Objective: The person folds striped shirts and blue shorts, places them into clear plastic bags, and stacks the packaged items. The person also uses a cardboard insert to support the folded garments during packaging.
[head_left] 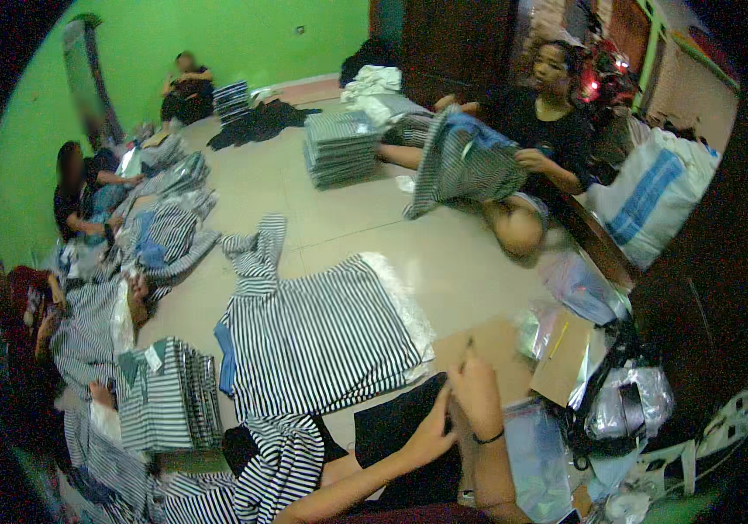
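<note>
A black-and-white striped garment [313, 341] lies spread on the floor before me, with white lace along its right edge and a blue part at its left. My right hand [476, 384], a dark band at the wrist, is raised just right of it. Its fingers are closed, with a small dark tip showing above them; I cannot make out what it is. My left hand [430, 432] reaches over beside the right one, fingers closed together near a dark spot I cannot identify. Black cloth [400, 415] lies under my hands.
A stack of folded striped garments [168, 393] stands at my left, another stack [339, 148] farther off. Clear plastic bags [535, 463] and brown cardboard [561, 358] lie at right. A person [557, 131] opposite holds a striped garment [465, 162]; several others sit along the green wall.
</note>
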`<state>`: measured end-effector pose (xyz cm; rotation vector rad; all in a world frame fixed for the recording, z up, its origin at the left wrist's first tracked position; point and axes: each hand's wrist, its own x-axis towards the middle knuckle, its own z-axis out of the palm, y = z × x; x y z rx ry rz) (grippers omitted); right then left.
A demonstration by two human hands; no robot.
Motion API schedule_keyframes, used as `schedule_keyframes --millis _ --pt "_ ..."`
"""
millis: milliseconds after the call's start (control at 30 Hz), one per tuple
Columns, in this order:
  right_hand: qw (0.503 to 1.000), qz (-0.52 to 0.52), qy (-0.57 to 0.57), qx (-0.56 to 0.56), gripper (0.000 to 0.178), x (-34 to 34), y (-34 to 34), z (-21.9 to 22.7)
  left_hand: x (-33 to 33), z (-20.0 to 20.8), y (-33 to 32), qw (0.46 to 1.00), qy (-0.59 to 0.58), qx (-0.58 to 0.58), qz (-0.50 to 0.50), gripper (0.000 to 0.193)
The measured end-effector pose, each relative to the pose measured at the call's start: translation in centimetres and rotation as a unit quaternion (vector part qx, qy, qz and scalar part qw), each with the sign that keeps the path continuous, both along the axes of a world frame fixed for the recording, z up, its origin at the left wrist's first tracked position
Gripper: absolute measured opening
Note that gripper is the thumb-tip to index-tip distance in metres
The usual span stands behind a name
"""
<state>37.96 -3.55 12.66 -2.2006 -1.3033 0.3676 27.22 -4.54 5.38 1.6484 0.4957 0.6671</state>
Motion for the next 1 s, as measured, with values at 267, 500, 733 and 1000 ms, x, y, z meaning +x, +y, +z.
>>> schedule_keyframes --millis 267,500,733,1000 --pt "0.951 0.112 0.286 0.039 0.016 -7.6 5.8 -2.4 -7.8 -2.7 1.5 0.96 -0.131 -0.234 0.081 0.074" --pt "0.944 0.231 0.233 0.023 0.061 -12.3 10.2 -6.4 -14.9 -6.2 5.8 0.897 -0.086 -0.242 0.36 0.057" --pt "0.955 0.122 0.272 -0.002 0.068 -8.4 16.0 -16.6 -25.5 -5.5 15.3 0.893 -0.123 -0.261 0.345 0.064" --pt "0.929 0.202 0.309 0.001 0.039 -13.6 23.6 -27.1 -32.4 -15.7 20.6 0.702 0.298 -0.067 0.644 0.038"
